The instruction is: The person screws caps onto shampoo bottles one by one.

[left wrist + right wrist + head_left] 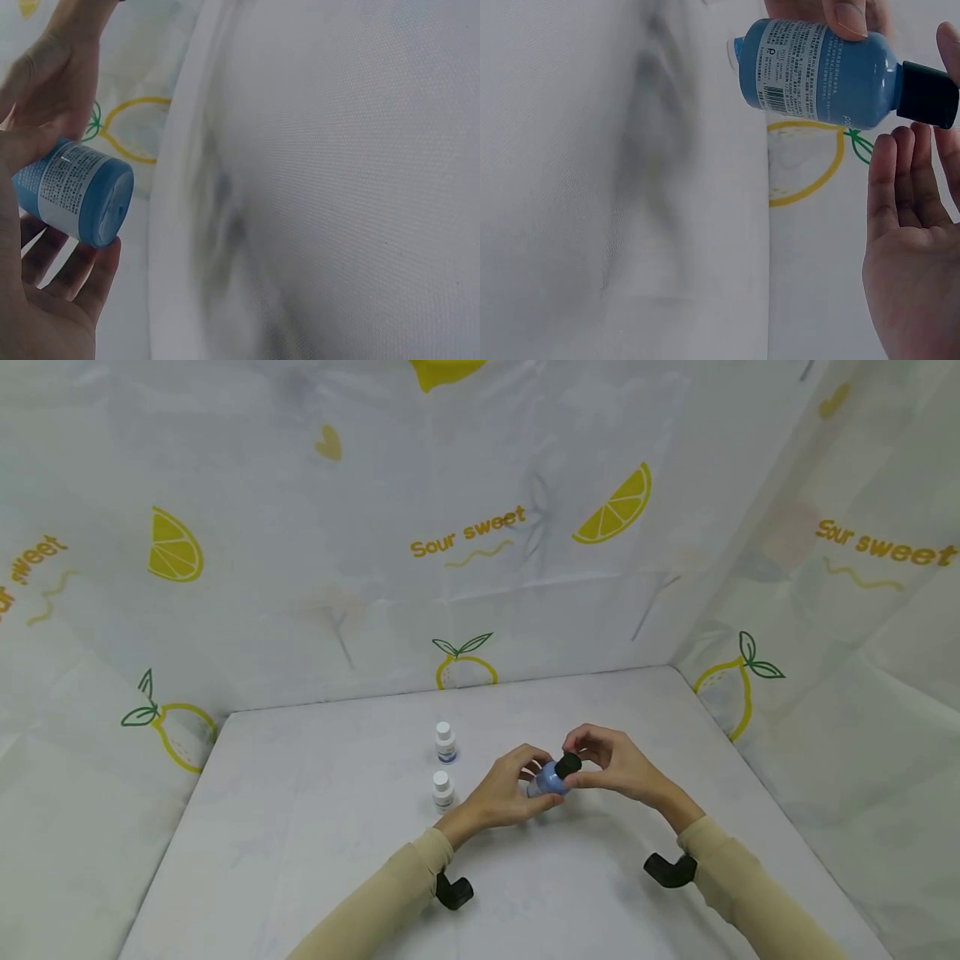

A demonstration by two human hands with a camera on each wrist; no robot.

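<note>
A blue bottle (859,75) with a black cap (928,95) and a white printed label is held above the table, lying tilted toward its side. My left hand (508,789) grips its body, thumb on one side and fingers on the other, as the left wrist view also shows with the bottle's base (112,202) facing outward. At the cap end, my right hand (618,766) pinches the black cap between thumb and forefinger. Its other fingers (904,176) lie beside the cap, bent a little. Left of the hands, two small white-capped bottles stand upright, a farther bottle (446,745) and a nearer bottle (443,794).
The white table (315,827) reaches back to a lemon-print cloth (375,610) hung behind and at both sides. A black angled piece sits at each wrist, the left piece (453,891) and the right piece (670,870), close above the tabletop.
</note>
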